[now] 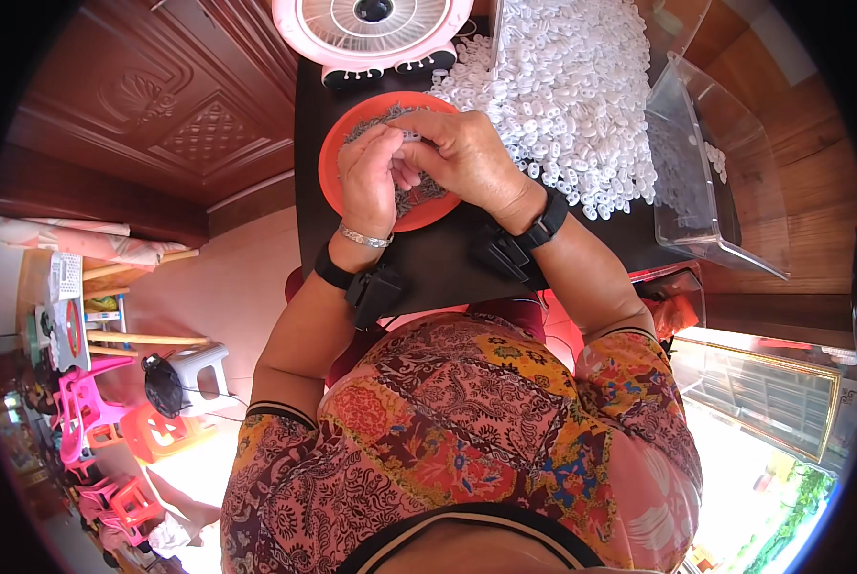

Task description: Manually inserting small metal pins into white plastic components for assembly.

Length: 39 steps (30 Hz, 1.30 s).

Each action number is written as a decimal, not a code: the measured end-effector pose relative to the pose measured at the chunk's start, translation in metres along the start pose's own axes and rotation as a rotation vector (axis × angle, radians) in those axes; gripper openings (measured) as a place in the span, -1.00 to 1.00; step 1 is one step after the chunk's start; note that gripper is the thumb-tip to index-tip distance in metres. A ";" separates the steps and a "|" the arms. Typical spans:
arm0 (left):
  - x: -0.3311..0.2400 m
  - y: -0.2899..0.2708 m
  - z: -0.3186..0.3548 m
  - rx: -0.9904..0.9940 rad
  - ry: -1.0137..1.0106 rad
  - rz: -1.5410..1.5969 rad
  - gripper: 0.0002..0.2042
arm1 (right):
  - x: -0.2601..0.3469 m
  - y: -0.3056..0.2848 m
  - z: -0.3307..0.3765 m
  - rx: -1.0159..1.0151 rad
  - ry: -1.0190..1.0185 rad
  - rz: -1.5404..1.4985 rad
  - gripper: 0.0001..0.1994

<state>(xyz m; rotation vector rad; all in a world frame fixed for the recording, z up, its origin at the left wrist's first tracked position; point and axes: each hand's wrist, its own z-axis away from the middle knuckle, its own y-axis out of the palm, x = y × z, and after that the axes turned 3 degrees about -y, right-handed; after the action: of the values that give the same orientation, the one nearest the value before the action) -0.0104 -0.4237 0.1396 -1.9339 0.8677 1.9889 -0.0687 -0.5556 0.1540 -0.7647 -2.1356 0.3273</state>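
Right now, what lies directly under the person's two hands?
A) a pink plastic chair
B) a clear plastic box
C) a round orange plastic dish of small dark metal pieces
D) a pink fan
C: the left hand and right hand meet over the round orange plastic dish holding small dark metal pieces, while the heap of small white plastic parts lies to the right.
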 end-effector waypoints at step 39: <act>-0.012 0.001 0.006 -0.052 0.207 -0.080 -0.81 | 0.014 -0.007 -0.001 -0.093 -0.143 0.034 -0.80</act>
<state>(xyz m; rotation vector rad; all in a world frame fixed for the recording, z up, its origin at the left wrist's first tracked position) -0.0147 -0.4183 0.1516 -2.1975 0.7782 1.8073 -0.0773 -0.5519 0.1668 -0.8538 -2.2876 0.3108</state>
